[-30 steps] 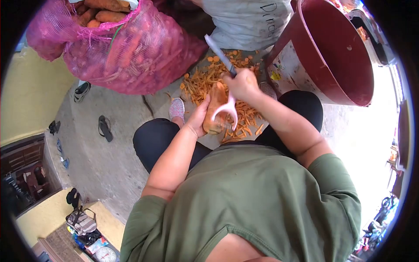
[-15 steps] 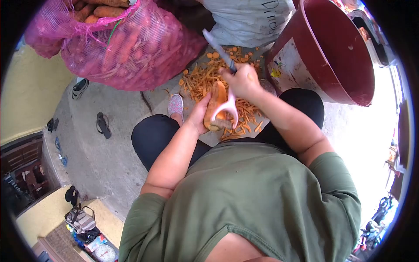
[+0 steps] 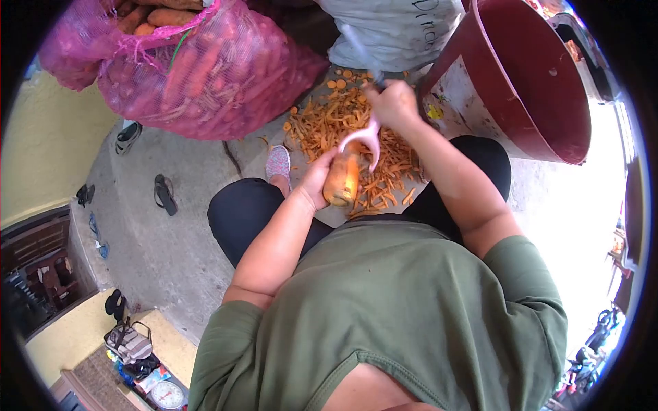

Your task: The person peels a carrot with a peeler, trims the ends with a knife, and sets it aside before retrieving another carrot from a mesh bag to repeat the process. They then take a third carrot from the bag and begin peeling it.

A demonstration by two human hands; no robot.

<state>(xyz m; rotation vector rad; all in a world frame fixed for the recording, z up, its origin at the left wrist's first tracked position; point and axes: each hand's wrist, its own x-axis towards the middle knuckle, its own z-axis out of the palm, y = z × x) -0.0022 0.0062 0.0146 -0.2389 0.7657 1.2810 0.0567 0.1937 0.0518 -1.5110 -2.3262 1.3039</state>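
**As the peels spread out, the carrot (image 3: 342,179) sits in the left hand (image 3: 317,183)**

While we look straight down over a green shirt (image 3: 411,322), we find the left hand wrapped around the near end of the carrot, fingers closed on it. The carrot hangs in the air just ahead of the lap, between the knees, its far end pointing away from the body and over the scraps. And there is the right hand (image 3: 392,103), clenched on the handle of a pale pink peeler (image 3: 363,137). The peeler's forked head sits right at the far tip of the carrot. A thin blurred blade (image 3: 358,49) juts out beyond that fist, but we cannot tell what it is.

Below the hands, an orange heap of peels (image 3: 329,120) covers the concrete floor (image 3: 171,240), with a few round slices at its far edge. A patterned shoe (image 3: 277,164) rests just beside the heap. To the left we see a pink net sack (image 3: 205,75) bulging with carrots, and a white sack (image 3: 391,31) lies at the top. On the right a big dark red tub (image 3: 528,82) leans close to the right knee. A sandal (image 3: 164,194) lies well apart on the floor.
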